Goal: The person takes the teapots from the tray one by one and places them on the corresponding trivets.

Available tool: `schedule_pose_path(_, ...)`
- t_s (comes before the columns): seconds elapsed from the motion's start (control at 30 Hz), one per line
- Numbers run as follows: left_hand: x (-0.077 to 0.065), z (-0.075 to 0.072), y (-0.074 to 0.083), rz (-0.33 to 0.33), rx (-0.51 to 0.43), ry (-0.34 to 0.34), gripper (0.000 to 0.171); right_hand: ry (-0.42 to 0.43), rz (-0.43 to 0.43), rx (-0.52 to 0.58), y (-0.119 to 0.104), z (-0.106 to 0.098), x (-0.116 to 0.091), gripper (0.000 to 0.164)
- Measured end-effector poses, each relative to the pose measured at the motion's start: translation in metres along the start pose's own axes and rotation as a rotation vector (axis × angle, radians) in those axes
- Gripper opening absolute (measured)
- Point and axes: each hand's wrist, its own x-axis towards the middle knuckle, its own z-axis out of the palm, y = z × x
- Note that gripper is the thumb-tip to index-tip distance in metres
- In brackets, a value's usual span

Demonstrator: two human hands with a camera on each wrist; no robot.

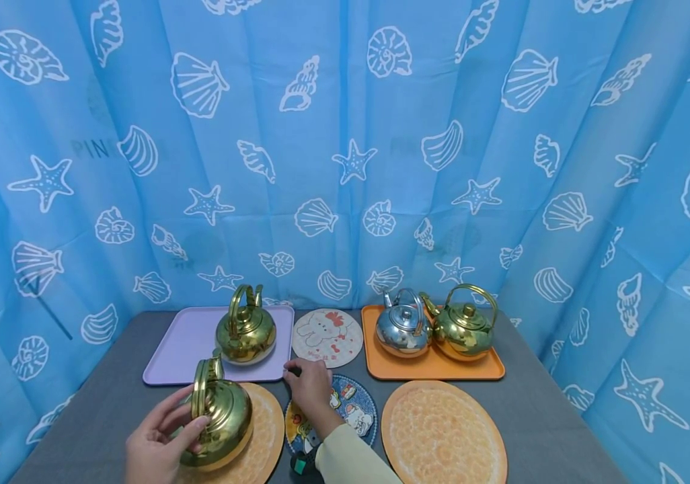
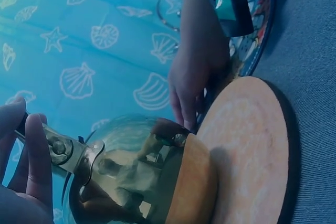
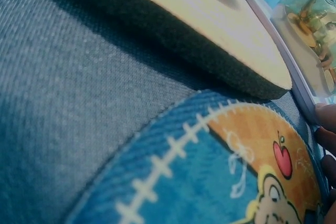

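- grasping gold kettle (image 1: 226, 413) by handle (image 1: 200, 386) in left hand (image 1: 160, 433), round mat (image 1: 269, 420) beneath
- touching purple tray (image 1: 190, 343) with right hand (image 1: 311, 388); cannot tell if pinching
- seemingly midway, not yet released

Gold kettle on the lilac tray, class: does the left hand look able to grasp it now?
Probably not: the left hand grips another gold kettle, so it likely must release that before grasping the rear kettle on the lilac tray.
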Motion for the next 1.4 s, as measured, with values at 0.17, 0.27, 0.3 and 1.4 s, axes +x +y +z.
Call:
schedule_pose_path(0.17, -0.002, 0.004, 0.002, -0.057, 0.014, 0.051, 0.053, -0.006, 0.005, 0.0, 0.0, 0.0, 0.0, 0.007)
schedule_pose_path(0.27, -0.004, 0.008, 0.004, -0.081, 0.031, 0.073, 0.053, -0.008, 0.002, -0.001, 0.0, -0.001, 0.0, 0.007)
schedule_pose_path(0.3, -0.005, 0.009, 0.004, -0.081, 0.019, 0.079, 0.053, -0.008, 0.0, -0.002, 0.0, -0.001, -0.001, 0.007)
schedule_pose_path(1.4, -0.013, 0.013, -0.002, 0.055, -0.144, 0.164, 0.046, -0.009, 0.011, 0.002, -0.001, -0.001, -0.001, 0.008)
